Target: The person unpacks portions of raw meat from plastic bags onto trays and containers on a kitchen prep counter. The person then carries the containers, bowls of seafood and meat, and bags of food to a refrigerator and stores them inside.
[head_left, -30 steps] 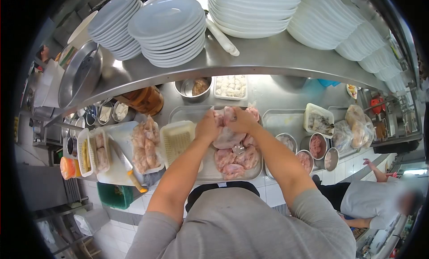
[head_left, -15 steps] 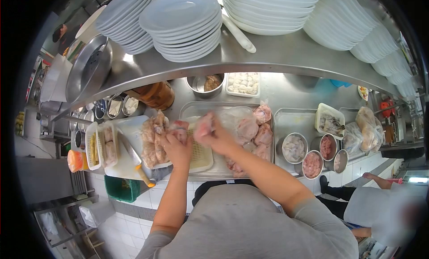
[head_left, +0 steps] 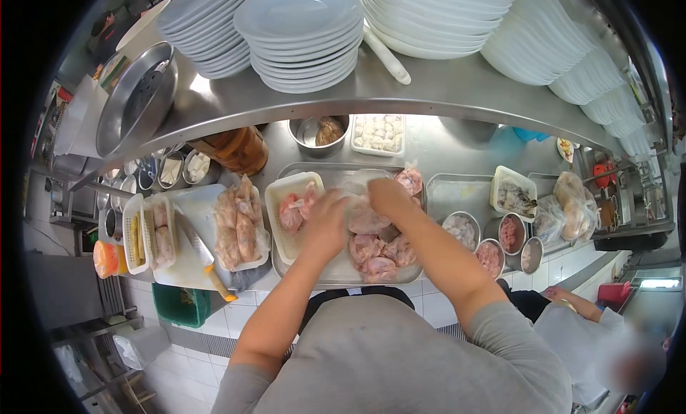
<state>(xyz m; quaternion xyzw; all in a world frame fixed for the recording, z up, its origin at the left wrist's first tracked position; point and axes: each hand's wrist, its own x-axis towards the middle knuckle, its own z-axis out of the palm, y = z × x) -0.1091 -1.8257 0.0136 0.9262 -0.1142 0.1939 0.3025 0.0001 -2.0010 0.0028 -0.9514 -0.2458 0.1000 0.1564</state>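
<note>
A clear plastic bag (head_left: pixel 364 217) with raw meat in it lies on the metal tray (head_left: pixel 325 274) in front of me. My right hand (head_left: pixel 390 201) is closed on the bag's right side, fingertips partly hidden. At the bag's left edge, my left hand (head_left: pixel 327 217) has its fingers bent against the plastic. Bare pieces of raw chicken (head_left: pixel 379 260) rest on the tray below the bag. Left of my left hand, a cream plastic basket (head_left: pixel 279 242) holds a few pink pieces of meat (head_left: pixel 293 210).
Farther left are a container piled with chicken (head_left: pixel 237 224) and a knife (head_left: pixel 196 246) on a white cutting board (head_left: pixel 187 274). Metal bowls of meat (head_left: pixel 489 257) stand at right. A shelf (head_left: pixel 429 85) with stacked plates (head_left: pixel 299 35) overhangs the counter. A co-worker (head_left: pixel 579 342) is at right.
My right hand has put down the meat it held and moved right to the bag. My left hand has come right from the basket area to the bag. The basket now shows meat inside.
</note>
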